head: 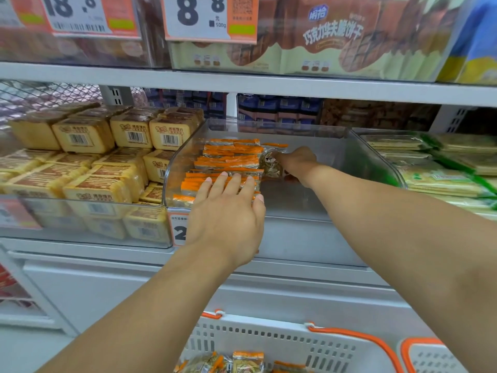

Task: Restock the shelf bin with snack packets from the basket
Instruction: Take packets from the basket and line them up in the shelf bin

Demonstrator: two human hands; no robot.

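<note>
A clear plastic shelf bin (376, 162) holds rows of orange-edged snack packets (228, 160) stacked along its left side. My left hand (228, 214) lies flat with straight fingers on the front of that stack, over the bin's rim. My right hand (297, 160) reaches deep into the bin and grips a packet (270, 162) beside the rear rows. The bin's right half shows bare floor. Below, a white basket (269, 343) with orange handles holds more of the same packets (247, 362).
Yellow boxed biscuits (80, 157) fill the bin to the left. Green-edged packets (443, 168) fill the bin to the right. The shelf above (269, 87) carries wafer packs and price tags. A second basket's corner (430, 356) shows at the bottom right.
</note>
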